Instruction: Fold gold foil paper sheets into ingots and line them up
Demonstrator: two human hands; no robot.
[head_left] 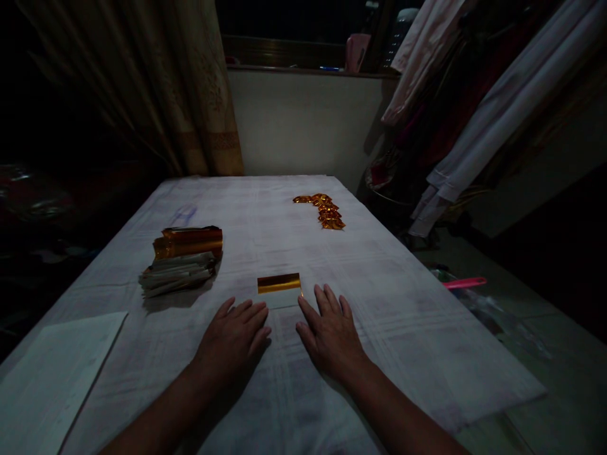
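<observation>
A small sheet of gold foil paper (279, 284) lies on the cloth-covered table in front of me, gold along its far part and pale along its near part. My left hand (236, 332) rests beside its near left corner, fingers stretched out and holding nothing. At the near right corner is my right hand (331, 330), its fingers spread and the index fingertip at the paper's edge. To the left sits a stack of gold and pale paper sheets (183, 268). Several folded gold foil pieces (329, 212) form a bent row at the far right.
White paper (61, 373) lies at the table's (265, 215) near left. A patterned curtain (190, 95) hangs behind on the left, clothes (455, 126) on the right. A pink cup (356, 52) stands on the sill. A pink-handled object (465, 283) is beyond the table's right edge.
</observation>
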